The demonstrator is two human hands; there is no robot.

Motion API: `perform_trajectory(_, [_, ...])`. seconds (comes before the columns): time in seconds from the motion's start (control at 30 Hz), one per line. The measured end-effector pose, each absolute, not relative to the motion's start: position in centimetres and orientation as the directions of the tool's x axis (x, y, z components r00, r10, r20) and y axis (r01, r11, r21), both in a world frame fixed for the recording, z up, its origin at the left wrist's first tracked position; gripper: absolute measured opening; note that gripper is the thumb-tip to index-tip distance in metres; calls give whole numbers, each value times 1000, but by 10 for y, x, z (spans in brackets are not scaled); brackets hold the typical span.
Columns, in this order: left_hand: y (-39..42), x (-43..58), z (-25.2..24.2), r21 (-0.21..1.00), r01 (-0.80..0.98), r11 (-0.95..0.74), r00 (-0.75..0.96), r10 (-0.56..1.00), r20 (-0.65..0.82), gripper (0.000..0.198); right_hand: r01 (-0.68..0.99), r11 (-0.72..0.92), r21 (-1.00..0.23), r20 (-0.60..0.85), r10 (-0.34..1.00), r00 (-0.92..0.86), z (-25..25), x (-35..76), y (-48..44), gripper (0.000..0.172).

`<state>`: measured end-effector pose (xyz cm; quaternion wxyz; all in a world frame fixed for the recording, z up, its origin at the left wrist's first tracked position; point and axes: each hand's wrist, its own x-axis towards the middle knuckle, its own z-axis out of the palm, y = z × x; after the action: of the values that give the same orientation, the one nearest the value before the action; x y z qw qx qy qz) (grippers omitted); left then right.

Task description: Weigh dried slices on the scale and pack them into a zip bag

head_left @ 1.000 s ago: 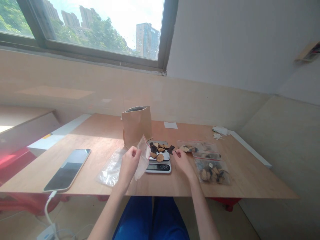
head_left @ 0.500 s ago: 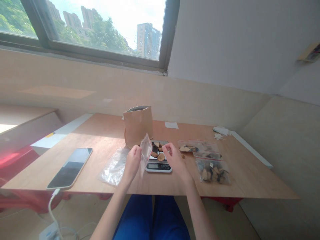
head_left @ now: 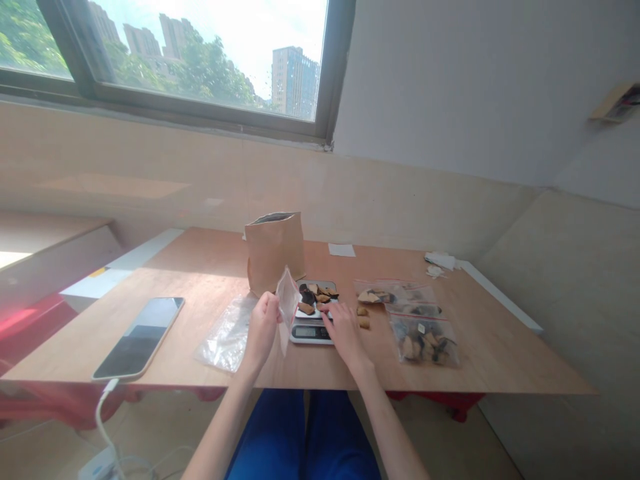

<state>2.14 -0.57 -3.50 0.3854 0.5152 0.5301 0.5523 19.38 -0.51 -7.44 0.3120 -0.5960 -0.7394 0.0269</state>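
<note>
My left hand point(head_left: 263, 330) is shut on the edge of a clear plastic zip bag point(head_left: 287, 303), which hangs upright beside the digital kitchen scale point(head_left: 306, 332). My right hand point(head_left: 344, 335) lies at the scale's right side, its fingertips reaching the tray edge and holding nothing I can see. Dried brown and black slices point(head_left: 315, 297) lie heaped on the scale's tray. Two loose brown pieces point(head_left: 363, 317) sit on the wood just right of my right hand.
A kraft paper bag point(head_left: 274, 253) stands behind the scale. Filled zip bags of slices point(head_left: 424, 340) lie to the right, and a flat plastic bag point(head_left: 227, 333) and a phone with a white cable point(head_left: 139, 338) lie to the left on the wooden table point(head_left: 210, 280).
My right hand has come down and left, from above the tray to the scale's right side. Two loose pieces now show on the table there. My left hand still holds the zip bag.
</note>
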Motion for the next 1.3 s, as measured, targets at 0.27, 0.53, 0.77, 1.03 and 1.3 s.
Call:
perform_trajectory(0.27, [-5,30,-45,966,212,-145,-167,969,182,26,185,219,-958,259,937,233,-17,166,-5,24])
perform_trajectory(0.53, [-10,34,-46,965,198,-172,-193,958,211,26,480,244,-843,359,919,163,-19,160,-4,25])
perform_trajectory(0.77, [-10,26,-47,982,114,-152,-240,955,176,26,754,439,-489,447,868,-216,-68,173,3,30])
perform_trajectory(1.03, [-20,24,-41,972,68,-223,-293,927,233,25,877,404,-260,426,863,-272,-93,162,8,29])
perform_trajectory(1.3, [-18,24,-46,983,64,-172,-299,937,183,25,730,418,-541,453,876,-165,-84,167,7,18])
